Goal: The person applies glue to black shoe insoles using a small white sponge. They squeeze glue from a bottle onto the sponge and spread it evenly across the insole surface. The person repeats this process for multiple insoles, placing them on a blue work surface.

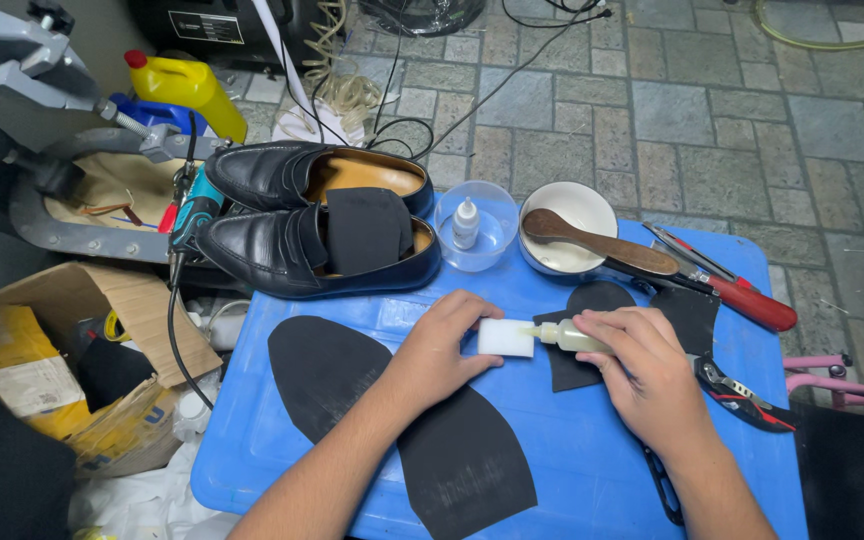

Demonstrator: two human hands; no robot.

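Black rubber sole sheets (pixel 392 420), two, lie on the blue plastic table (pixel 592 450). The left hand (pixel 437 350) pinches one white foam block (pixel 505 338); the right hand (pixel 642 365) squeezes one small glue bottle (pixel 567 337) against it. Two black leather shoes (pixel 312 215) sit behind.

Two shoes (pixel 317 215), two soles (pixel 392 420), two bowls (pixel 522 225)

Glue bottle (pixel 574 338) mostly under fingers (pixel 620 330)

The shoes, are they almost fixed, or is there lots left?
Lots left. Done: two black sole pieces lie cut out on the blue table. In hand: the right hand tips a glue bottle onto a white block held by the left hand. Both shoes wait untouched.
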